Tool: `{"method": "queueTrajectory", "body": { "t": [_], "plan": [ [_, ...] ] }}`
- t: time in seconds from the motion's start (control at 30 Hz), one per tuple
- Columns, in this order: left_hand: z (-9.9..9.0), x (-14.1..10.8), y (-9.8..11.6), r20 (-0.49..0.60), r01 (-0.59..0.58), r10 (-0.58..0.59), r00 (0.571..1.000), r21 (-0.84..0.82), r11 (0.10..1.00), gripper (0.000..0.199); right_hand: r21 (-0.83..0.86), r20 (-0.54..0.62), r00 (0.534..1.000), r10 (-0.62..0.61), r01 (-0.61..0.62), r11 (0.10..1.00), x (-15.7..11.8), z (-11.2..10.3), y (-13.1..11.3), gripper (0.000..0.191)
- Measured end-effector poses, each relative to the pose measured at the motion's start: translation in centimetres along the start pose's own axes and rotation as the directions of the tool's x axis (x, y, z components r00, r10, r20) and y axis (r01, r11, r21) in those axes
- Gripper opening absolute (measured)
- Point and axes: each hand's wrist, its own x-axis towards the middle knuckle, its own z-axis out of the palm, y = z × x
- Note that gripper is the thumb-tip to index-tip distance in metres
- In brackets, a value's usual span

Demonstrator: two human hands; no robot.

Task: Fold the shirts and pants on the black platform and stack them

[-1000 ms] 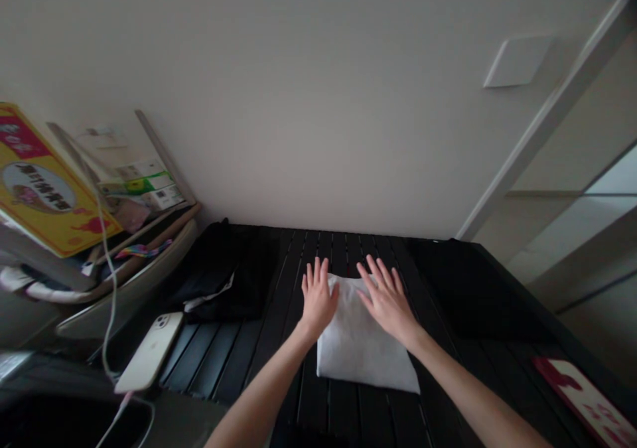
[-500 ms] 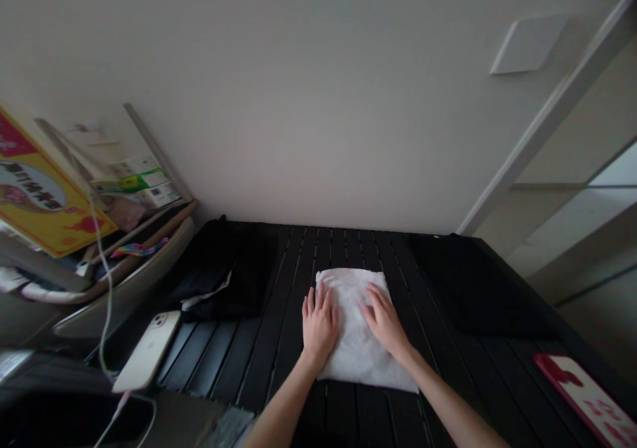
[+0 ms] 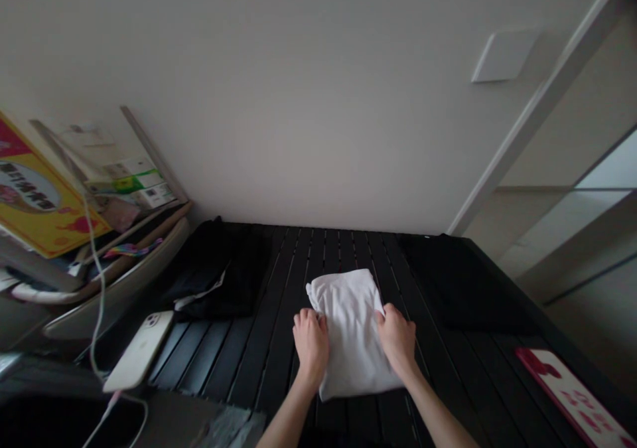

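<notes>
Moved off the top, left hand (image 3: 311, 345) and right hand (image 3: 397, 337) now curl narrow, gripping opposite edges of the folded white cloth (image 3: 351, 335) on the black slatted table (image 3: 239, 362).

On the black slatted worktop (image 3: 269, 269), the left hand (image 3: 311, 345) and right hand (image 3: 397, 338) grip opposite side edges of a folded white cloth (image 3: 351, 328). A bundle of black fabric (image 3: 213, 282) lies left of the cloth, and a white phone (image 3: 139, 352) sits at the worktop's left edge.
</notes>
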Motion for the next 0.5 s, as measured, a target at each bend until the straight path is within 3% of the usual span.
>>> {"method": "queueTrajectory", "body": {
  "t": [0.13, 0.23, 0.33, 0.4, 0.5],
  "plan": [
    [-1.1, -1.7, 3.0, 0.178, 0.065, -0.014, 0.984, -0.286, 0.956, 0.013, -0.023, -0.072, 0.995, -0.063, 0.061, 0.998, -0.3, -2.7, 1.6, 0.018],
    [-1.0, -1.7, 5.6, 0.179, -0.006, 0.105, 0.978, -0.482, 0.876, 0.01, -0.097, -0.213, 0.97, -0.117, 0.098, 0.99, 0.2, -5.4, 3.4, 0.016],
    [0.7, -0.7, 8.9, 0.174, -0.057, 0.207, 0.963, -0.617, 0.785, 0.01, -0.2, -0.355, 0.925, -0.136, 0.067, 0.977, 1.6, -8.5, 5.8, 0.015],
    [2.2, 0.2, 12.0, 0.212, -0.012, 0.253, 0.944, -0.745, 0.667, 0.014, -0.261, -0.429, 0.895, -0.121, 0.006, 0.965, 3.1, -10.7, 7.6, 0.016],
    [4.2, 1.5, 17.4, 0.31, 0.176, 0.337, 0.889, -0.911, 0.373, 0.02, -0.291, -0.536, 0.843, -0.052, -0.126, 0.948, 6.1, -14.2, 10.4, 0.025]
  ]
}}
